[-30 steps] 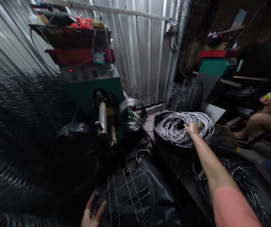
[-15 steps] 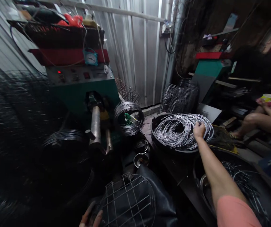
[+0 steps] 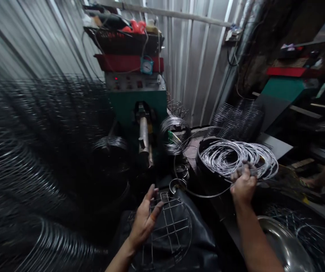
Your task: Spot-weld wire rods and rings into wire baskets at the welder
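Because the right hand (image 3: 245, 183) has its fingers closed, as far as the blur shows, on one edge of a single wire ring (image 3: 204, 197), the rest of that loop sweeps unsupported across the centre of the frame. It could snag on the small cups (image 3: 177, 185) or the upright wire coil (image 3: 164, 128) that it seems to overlap — a low or sideways pull would be the cause. A neighbour from the heap of rings (image 3: 221, 155) right of centre might also come along if the wires are hooked together. At bottom centre, the wire grid (image 3: 171, 230) rests on a dark sheet (image 3: 204, 230); with the left hand's (image 3: 143, 219) fingers spread and gripping nothing visible, it could slide if the sheet shifts.

Whether that hand touches the grid — or only hovers over it — I cannot tell. The right fingertips are blurred, the ring's far edge fades near the basin, and shadow swallows the lower left.
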`<move>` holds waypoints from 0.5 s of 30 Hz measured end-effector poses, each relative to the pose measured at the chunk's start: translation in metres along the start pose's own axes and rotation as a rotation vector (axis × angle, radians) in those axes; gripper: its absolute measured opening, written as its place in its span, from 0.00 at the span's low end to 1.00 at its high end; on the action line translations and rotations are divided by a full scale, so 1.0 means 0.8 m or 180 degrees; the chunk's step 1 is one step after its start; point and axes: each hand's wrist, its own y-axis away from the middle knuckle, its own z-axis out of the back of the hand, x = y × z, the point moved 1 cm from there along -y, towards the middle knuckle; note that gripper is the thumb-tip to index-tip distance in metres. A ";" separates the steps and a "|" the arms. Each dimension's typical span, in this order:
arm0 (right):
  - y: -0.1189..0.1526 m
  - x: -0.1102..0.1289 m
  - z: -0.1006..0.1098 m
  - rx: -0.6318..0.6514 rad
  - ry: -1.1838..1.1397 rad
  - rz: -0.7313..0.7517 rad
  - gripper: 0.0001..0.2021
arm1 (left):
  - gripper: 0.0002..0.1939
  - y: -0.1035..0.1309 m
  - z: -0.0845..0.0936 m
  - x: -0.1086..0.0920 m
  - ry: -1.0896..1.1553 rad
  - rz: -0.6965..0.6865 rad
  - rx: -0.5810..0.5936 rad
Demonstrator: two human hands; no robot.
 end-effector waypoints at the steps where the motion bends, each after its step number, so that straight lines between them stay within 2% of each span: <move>1: 0.029 -0.005 -0.009 0.0115 -0.0143 -0.0225 0.13 | 0.36 -0.003 -0.007 -0.009 0.0241 0.0002 0.0008; 4: 0.106 -0.024 -0.020 0.0441 -0.0278 -0.1049 0.12 | 0.35 -0.002 -0.010 -0.022 0.0873 -0.0047 -0.0335; 7: 0.145 -0.037 -0.013 0.0809 -0.0075 -0.1504 0.13 | 0.33 0.010 0.017 -0.019 0.1105 0.0040 -0.0649; 9: 0.150 -0.041 -0.010 0.1144 0.0270 -0.1474 0.16 | 0.32 0.018 0.044 -0.009 0.1128 0.0331 -0.0630; 11: 0.147 -0.047 -0.011 0.1581 0.0833 -0.1239 0.19 | 0.33 0.025 0.071 0.008 0.1174 0.0672 -0.0649; 13: 0.148 -0.058 -0.013 0.2114 0.1450 -0.0880 0.19 | 0.34 0.029 0.091 0.032 0.1179 0.0935 -0.0846; 15: 0.157 -0.075 -0.010 0.2604 0.1928 -0.0569 0.18 | 0.36 0.032 0.101 0.063 0.1072 0.1120 -0.1118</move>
